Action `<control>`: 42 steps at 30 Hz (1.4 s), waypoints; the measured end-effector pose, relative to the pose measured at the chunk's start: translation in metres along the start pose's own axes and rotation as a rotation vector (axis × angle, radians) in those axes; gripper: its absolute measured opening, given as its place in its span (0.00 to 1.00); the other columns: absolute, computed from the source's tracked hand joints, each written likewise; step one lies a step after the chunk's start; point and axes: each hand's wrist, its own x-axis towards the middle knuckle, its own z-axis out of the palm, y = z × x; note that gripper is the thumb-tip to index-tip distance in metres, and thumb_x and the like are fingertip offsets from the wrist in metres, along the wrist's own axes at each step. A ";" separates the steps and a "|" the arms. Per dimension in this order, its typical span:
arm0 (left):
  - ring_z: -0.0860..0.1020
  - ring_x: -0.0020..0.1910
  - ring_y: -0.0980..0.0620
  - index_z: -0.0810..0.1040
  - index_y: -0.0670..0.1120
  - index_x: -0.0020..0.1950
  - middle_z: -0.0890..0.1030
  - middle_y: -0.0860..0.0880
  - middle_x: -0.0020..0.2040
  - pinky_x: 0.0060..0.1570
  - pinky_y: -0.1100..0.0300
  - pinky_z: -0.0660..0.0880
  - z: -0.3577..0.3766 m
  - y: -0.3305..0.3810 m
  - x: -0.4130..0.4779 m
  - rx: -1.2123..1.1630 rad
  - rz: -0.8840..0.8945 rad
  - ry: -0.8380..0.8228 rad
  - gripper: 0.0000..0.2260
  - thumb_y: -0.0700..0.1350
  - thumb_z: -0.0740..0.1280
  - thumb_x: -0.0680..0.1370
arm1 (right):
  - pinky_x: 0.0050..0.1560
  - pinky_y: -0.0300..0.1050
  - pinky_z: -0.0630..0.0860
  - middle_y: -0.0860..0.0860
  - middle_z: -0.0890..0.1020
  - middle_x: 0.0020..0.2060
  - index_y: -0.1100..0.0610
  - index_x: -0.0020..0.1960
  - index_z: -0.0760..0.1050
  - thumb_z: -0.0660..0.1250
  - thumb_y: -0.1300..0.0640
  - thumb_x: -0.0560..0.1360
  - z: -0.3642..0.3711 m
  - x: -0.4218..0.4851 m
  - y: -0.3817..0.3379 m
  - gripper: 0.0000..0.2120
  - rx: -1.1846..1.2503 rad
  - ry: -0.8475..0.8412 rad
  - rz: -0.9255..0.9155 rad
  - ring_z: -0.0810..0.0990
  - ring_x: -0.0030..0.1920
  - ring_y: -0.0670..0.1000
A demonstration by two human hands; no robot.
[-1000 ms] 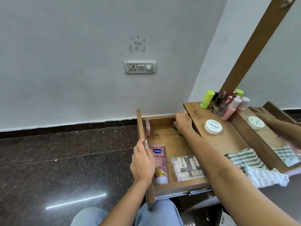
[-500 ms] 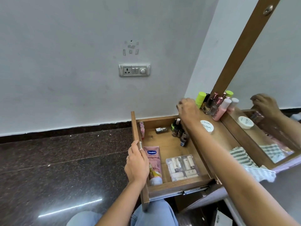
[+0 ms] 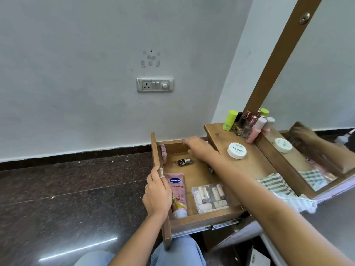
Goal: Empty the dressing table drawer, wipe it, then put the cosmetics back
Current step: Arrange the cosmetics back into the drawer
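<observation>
The left grip [image 3: 156, 192] curls round the front panel of the pulled-out wooden drawer [image 3: 154, 148]. Inside lie a pink Vaseline tube [image 3: 177, 194] and a small dark bottle [image 3: 184, 161]. The blurred right grip [image 3: 199, 150] hovers above the drawer's back; whether it holds anything cannot be told. A clear packet of white tubes [image 3: 210, 196] lies nearer. A round white jar [image 3: 236, 150] stands on the wooden table [image 3: 255, 166].

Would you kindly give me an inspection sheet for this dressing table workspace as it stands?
Surface: wooden tabletop bearing white jar and standing bottles.
Job's things: open drawer holds Vaseline tube, clear pouch, small dark bottle, pink sticks; striped cloth on tabletop.
Clutter: nothing seen.
Hands: left hand grips the drawer's front; right hand reaches into its back, blurred.
Cables: nothing seen.
Surroundings: mirror, wall socket, dark floor.
</observation>
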 end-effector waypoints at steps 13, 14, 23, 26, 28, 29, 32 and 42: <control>0.80 0.52 0.48 0.65 0.51 0.70 0.76 0.49 0.64 0.40 0.55 0.76 0.000 0.000 0.002 -0.001 -0.003 0.003 0.16 0.49 0.56 0.82 | 0.53 0.51 0.78 0.56 0.78 0.56 0.58 0.58 0.73 0.65 0.62 0.74 0.064 0.019 0.000 0.13 0.023 -0.201 0.092 0.79 0.54 0.58; 0.80 0.52 0.48 0.65 0.51 0.70 0.76 0.49 0.64 0.40 0.55 0.76 0.000 -0.001 0.002 -0.004 -0.003 0.003 0.16 0.49 0.56 0.82 | 0.54 0.51 0.77 0.56 0.78 0.56 0.57 0.58 0.73 0.66 0.61 0.74 0.058 0.021 0.003 0.13 0.092 -0.170 0.116 0.78 0.55 0.57; 0.80 0.52 0.49 0.66 0.51 0.71 0.76 0.49 0.65 0.40 0.57 0.75 0.000 0.000 0.001 -0.024 -0.005 -0.002 0.17 0.49 0.56 0.82 | 0.46 0.47 0.76 0.55 0.79 0.50 0.57 0.54 0.73 0.65 0.65 0.74 0.030 0.029 0.025 0.10 0.168 -0.008 0.234 0.78 0.50 0.56; 0.80 0.53 0.50 0.65 0.51 0.71 0.75 0.49 0.65 0.40 0.59 0.73 0.000 0.000 0.001 -0.025 -0.008 -0.002 0.17 0.49 0.56 0.82 | 0.44 0.45 0.76 0.55 0.80 0.49 0.57 0.54 0.74 0.66 0.65 0.75 0.029 0.028 0.025 0.09 0.096 0.007 0.245 0.78 0.48 0.54; 0.80 0.52 0.50 0.65 0.51 0.71 0.75 0.49 0.65 0.40 0.58 0.74 -0.001 0.000 0.002 -0.027 -0.008 -0.002 0.17 0.49 0.56 0.82 | 0.43 0.45 0.76 0.56 0.80 0.50 0.58 0.54 0.74 0.66 0.65 0.75 0.029 0.028 0.023 0.09 0.036 0.031 0.245 0.78 0.48 0.54; 0.80 0.52 0.50 0.66 0.51 0.71 0.76 0.49 0.65 0.40 0.57 0.75 -0.001 0.000 0.002 -0.029 -0.007 0.000 0.17 0.49 0.56 0.82 | 0.45 0.46 0.76 0.56 0.79 0.50 0.58 0.55 0.75 0.66 0.65 0.75 0.028 0.028 0.022 0.09 -0.001 0.045 0.243 0.78 0.50 0.55; 0.80 0.51 0.49 0.66 0.51 0.70 0.76 0.49 0.64 0.40 0.56 0.76 -0.001 0.000 0.002 -0.027 -0.008 0.004 0.16 0.49 0.56 0.82 | 0.54 0.48 0.75 0.57 0.78 0.55 0.59 0.58 0.74 0.66 0.62 0.76 0.028 0.029 0.020 0.12 -0.139 0.051 0.219 0.75 0.57 0.56; 0.80 0.51 0.51 0.65 0.52 0.71 0.76 0.50 0.64 0.39 0.59 0.73 0.000 -0.001 0.002 -0.026 -0.012 0.002 0.16 0.49 0.56 0.82 | 0.59 0.48 0.72 0.56 0.78 0.57 0.59 0.62 0.73 0.68 0.58 0.75 0.022 0.023 0.020 0.16 -0.300 0.000 0.248 0.72 0.62 0.57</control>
